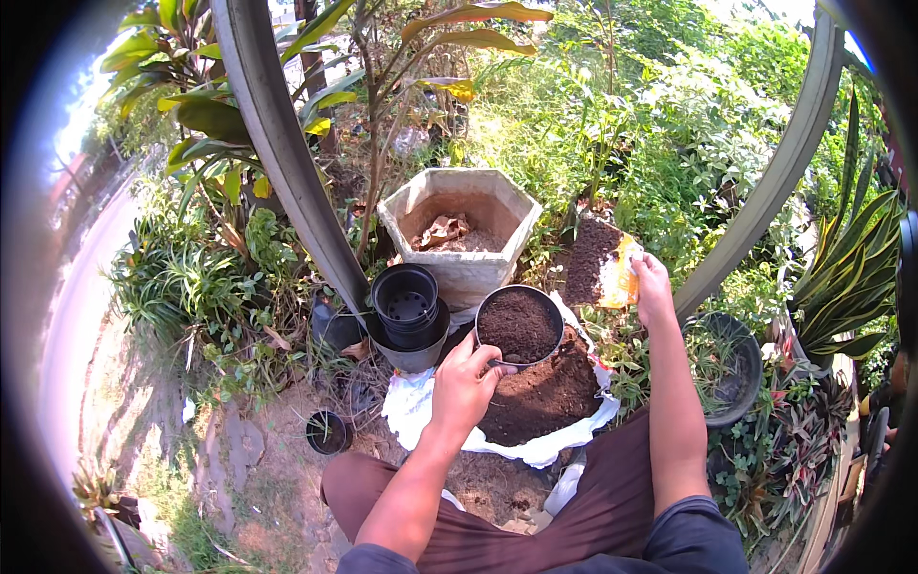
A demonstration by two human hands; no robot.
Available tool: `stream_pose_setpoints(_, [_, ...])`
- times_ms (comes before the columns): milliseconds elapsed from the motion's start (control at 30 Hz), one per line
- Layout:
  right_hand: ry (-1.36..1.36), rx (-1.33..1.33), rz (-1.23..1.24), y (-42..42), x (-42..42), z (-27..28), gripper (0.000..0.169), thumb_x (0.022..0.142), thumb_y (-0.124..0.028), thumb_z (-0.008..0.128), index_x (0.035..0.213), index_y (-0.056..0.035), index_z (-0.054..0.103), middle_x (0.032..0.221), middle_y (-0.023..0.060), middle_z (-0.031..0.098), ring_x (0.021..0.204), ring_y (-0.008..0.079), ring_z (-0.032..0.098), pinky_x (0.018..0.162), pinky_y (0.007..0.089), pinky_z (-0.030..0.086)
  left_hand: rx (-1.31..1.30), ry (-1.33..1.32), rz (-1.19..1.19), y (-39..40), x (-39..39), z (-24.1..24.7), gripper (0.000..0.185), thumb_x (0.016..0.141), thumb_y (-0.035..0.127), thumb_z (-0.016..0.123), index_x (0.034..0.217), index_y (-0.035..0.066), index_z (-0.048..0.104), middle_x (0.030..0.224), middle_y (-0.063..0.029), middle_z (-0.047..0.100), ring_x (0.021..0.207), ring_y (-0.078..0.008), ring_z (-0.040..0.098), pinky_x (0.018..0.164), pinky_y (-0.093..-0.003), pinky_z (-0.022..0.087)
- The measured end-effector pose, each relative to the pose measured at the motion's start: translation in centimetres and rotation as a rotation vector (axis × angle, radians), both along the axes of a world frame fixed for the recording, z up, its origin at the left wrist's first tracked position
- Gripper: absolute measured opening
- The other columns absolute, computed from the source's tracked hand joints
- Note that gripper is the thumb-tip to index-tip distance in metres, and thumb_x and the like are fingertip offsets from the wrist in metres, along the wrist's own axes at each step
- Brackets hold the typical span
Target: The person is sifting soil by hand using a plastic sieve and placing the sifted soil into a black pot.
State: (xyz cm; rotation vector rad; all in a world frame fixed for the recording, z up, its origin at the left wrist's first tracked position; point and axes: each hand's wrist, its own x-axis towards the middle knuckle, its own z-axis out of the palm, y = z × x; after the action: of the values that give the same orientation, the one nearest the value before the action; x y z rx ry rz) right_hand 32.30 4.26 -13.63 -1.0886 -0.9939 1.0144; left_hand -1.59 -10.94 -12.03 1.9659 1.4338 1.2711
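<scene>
My left hand (462, 391) grips the near-left rim of a round black plastic pot (557, 337). Dark soil (520, 323) fills this pot nearly to the brim. Below it lies a spread white plastic sack (410, 405) holding a heap of loose brown soil (545, 405). Off to the right, my right hand (652, 287) pinches the edge of an orange and white packet (622, 276). A dark, speckled area adjoins the packet's left side; whether it is print or loose material I cannot tell.
A hexagonal concrete planter (466, 276) with a dry leaf inside stands ahead. Stacked black pots (405, 298) sit left of the sack, near a small black pot (328, 433). Metal posts (287, 129) rise on both sides. A wide dark pot (739, 384) with grassy leaves is at right.
</scene>
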Motion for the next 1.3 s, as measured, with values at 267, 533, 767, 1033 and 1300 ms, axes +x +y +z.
stream_pose_setpoints(267, [-0.021,0.167,-0.022,-4.1,-5.2,2.6,0.019,0.101,-0.006,0.048,0.116,0.0027,0.056,0.106,0.0058,0.064,0.096,0.0100,0.059,0.088,0.0261,0.046,-0.080,-0.042,-0.036,0.9,1.9,-1.2,0.020,0.072,0.002,0.077,0.085,0.001,0.062,0.098,-0.0113,0.066,0.093,-0.0310,0.065,0.079,-0.0375,0.049])
stream_pose_setpoints(533, [-0.228,0.343,-0.063,-7.4,-9.1,2.2,0.020,0.103,-0.009,0.048,0.117,0.0038,0.052,0.105,0.0081,0.064,0.096,0.0110,0.058,0.088,0.0267,0.045,-0.092,-0.037,-0.031,2.5,4.5,-3.1,0.021,0.072,0.006,0.078,0.083,0.000,0.062,0.094,-0.0135,0.064,0.088,-0.0334,0.064,0.076,-0.0398,0.049])
stream_pose_setpoints(767, [-0.297,0.459,-0.216,-7.2,-8.3,1.2,0.021,0.103,-0.014,0.049,0.116,0.0026,0.051,0.104,0.0084,0.063,0.097,0.0119,0.058,0.088,0.0271,0.045,-0.007,0.037,-0.039,2.9,5.0,-3.6,0.022,0.070,0.007,0.079,0.083,0.000,0.062,0.098,-0.0148,0.063,0.090,-0.0356,0.063,0.077,-0.0412,0.049])
stream_pose_setpoints(1033, [-0.011,0.320,-0.338,-5.7,-7.0,2.4,0.022,0.105,-0.016,0.046,0.118,0.0007,0.051,0.108,0.0068,0.062,0.098,0.0099,0.057,0.089,0.0276,0.046,-0.052,-0.043,-0.023,2.6,4.1,-4.2,0.021,0.070,0.003,0.077,0.084,0.001,0.062,0.105,-0.0144,0.065,0.099,-0.0357,0.062,0.083,-0.0410,0.048])
stream_pose_setpoints(1300, [0.122,0.093,-0.436,-2.2,-2.7,-3.2,0.016,0.102,-0.008,0.045,0.116,-0.0016,0.049,0.103,0.0068,0.061,0.091,0.0119,0.057,0.084,0.0296,0.047,-0.019,-0.045,-0.027,2.3,4.0,-3.7,0.020,0.071,0.002,0.076,0.084,0.001,0.060,0.102,-0.0144,0.065,0.097,-0.0351,0.063,0.082,-0.0403,0.048])
